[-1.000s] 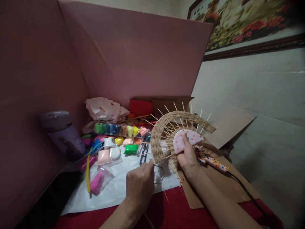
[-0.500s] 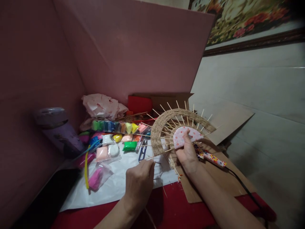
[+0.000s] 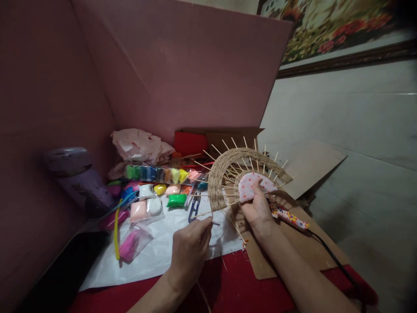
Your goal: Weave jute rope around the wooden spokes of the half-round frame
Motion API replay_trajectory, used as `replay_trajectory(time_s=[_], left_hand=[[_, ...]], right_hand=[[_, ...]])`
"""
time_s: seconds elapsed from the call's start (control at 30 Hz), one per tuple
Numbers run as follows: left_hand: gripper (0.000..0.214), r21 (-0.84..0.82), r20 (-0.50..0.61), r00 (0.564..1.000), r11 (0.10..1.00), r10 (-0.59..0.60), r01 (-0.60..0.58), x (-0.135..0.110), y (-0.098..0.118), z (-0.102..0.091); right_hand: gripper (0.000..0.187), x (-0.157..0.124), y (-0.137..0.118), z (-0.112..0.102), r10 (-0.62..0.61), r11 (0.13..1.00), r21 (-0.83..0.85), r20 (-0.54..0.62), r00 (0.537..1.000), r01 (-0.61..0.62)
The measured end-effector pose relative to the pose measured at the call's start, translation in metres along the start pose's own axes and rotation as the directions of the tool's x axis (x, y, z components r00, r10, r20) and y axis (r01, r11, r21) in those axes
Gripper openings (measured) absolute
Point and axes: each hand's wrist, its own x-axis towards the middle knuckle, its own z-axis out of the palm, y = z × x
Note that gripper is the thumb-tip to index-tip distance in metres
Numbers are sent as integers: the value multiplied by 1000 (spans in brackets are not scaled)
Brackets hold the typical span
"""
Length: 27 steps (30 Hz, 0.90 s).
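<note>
So we've got the woven fan (image 3: 217, 174) up above the worktop (image 3: 254, 284). Our right hand (image 3: 259, 214) has its grip clamped on the dotted centre (image 3: 246, 188), and the left hand (image 3: 189, 247) has its grip pinched together on the cord (image 3: 212, 214) at the fan's lower-left end. We'd guess it's super light, fairly stiff, not slippery. Those thin sticks (image 3: 207, 154) look snappable, though, so we'd hold it by the centre.

Two forearms (image 3: 301, 263) are seen bare, tapered toward slim wrists (image 3: 267, 232); fingers (image 3: 201, 227) and right thumb (image 3: 256, 188) are likewise uncovered.
</note>
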Motion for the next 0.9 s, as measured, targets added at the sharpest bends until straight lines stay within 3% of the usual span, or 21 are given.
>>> replay_trajectory(time_s=[0.23, 0.5, 0.73, 0.9], left_hand=[[17, -384, 65, 967, 888, -247, 253, 6, -5, 4], [23, -420, 99, 873, 775, -478, 472, 12, -14, 2], [24, -366, 34, 901, 834, -432, 414, 18, -23, -7], [21, -209, -19, 958, 938, -285, 275, 23, -29, -18]], right_hand=[[9, -2, 2, -1, 6, 1000, 17, 17, 1000, -7], [11, -3, 4, -4, 71, 997, -26, 42, 997, -70], [10, -3, 6, -5, 87, 996, -34, 62, 994, -85], [13, -4, 3, -2, 92, 994, -58, 52, 994, -89]])
